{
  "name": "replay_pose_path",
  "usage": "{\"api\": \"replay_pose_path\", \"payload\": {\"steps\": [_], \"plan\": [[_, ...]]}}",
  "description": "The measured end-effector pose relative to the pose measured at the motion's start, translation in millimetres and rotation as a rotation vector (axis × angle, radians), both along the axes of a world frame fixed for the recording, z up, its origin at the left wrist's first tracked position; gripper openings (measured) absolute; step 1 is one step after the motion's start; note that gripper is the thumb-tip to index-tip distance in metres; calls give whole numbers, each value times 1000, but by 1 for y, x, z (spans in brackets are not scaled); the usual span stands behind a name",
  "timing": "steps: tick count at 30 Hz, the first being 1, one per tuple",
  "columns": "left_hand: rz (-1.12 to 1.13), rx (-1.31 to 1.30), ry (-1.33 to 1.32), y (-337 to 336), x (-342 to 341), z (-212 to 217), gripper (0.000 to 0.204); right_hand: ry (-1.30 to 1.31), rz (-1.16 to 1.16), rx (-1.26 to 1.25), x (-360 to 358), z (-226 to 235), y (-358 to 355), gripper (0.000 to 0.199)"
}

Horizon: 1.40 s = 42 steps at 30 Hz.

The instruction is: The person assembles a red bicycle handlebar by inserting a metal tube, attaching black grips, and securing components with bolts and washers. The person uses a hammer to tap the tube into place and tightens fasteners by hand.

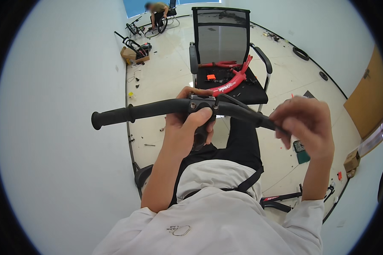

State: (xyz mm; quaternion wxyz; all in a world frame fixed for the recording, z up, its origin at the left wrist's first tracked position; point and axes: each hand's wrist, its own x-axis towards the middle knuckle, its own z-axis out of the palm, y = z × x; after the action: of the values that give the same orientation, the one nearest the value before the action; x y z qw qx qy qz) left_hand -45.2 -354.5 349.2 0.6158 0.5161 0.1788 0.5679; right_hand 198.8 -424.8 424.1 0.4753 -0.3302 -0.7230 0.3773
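A black bicycle handlebar [159, 109] spans the space above my lap, with a rubber grip [113, 117] on its left end. My left hand [184, 127] is closed around the stem [200, 138] clamped at the bar's middle, thumb pressed on its front. A bolt [193, 106] shows on the clamp's left side. From the clamp's right side a thin, dark, bent rod [236, 101], resembling a hex key, runs along the bar. My right hand [304, 125], fingers curled and blurred, is at the bar's right end; whether it grips anything is unclear.
Ahead stands a black mesh chair [221, 38] with a red bicycle frame [232, 87] and an orange item [211, 77] on its seat. Boxed parts [141, 57] line the left wall. A person [158, 10] handles a wheel at the back. A tire [301, 53] and small parts lie right.
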Motion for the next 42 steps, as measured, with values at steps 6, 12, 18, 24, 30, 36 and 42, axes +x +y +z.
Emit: {"api": "replay_pose_path", "payload": {"steps": [6,12,18,24,30,36,42], "plan": [[-77,-21,49,4,8,-13,33,-419,19,740,-49,31,12,29],[-135,-27,131,-1,12,-26,37,-720,79,526,-90,44,65,28],[-274,15,28,3,5,-24,41,-857,28,467,-51,17,126,15],[-222,-66,-80,11,-2,-18,43,-831,9,295,-1,-9,87,11],[-91,-89,-57,19,-1,-21,34,-837,-175,430,-2,8,16,25],[-23,92,102,20,10,-34,32,-808,-41,758,-52,17,9,45],[-157,-57,59,6,11,-38,36,-978,1,884,-80,27,73,12]]}}
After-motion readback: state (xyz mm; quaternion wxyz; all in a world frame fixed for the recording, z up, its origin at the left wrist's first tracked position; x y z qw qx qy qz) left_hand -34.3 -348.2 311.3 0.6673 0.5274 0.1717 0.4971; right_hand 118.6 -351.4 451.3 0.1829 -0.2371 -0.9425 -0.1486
